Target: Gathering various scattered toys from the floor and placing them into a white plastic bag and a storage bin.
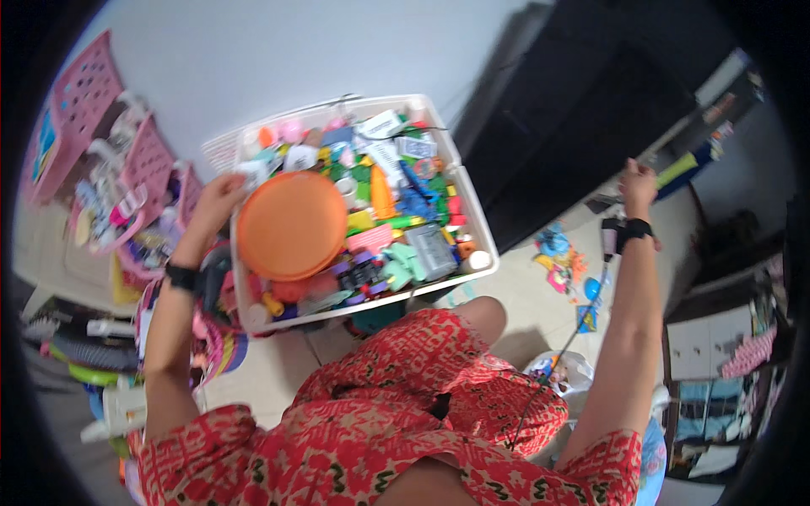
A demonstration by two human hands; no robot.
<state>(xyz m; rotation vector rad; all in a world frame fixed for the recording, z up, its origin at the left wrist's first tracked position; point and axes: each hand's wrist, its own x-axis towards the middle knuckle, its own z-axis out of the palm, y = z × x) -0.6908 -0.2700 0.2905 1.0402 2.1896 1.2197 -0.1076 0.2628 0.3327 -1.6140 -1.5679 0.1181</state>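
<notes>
A white plastic bin [490, 258] full of small toys stands before me. My left hand [221, 197], fingers curled, is at its left rim, beside a round orange plastic lid [292, 224] and a white piece [254, 174]; whether it grips either is unclear. Around the lid lie an orange bottle-shaped toy [381, 193], blue toy pieces [417, 196], a grey plastic box [431, 252], mint-green pieces [404, 265] and white printed papers [383, 126]. My right hand [638, 185] reaches far right, beside the dark cabinet, its fingers bent and blurred; I cannot see anything held.
Pink perforated baskets [149, 167] with toys stand at left. A black cabinet [569, 120] rises at back right. Small toys [557, 256] and a blue balloon-like ball [591, 289] lie on the tiled floor. A filled plastic bag [573, 373] sits near my leg. A cable [573, 338] runs along my right side.
</notes>
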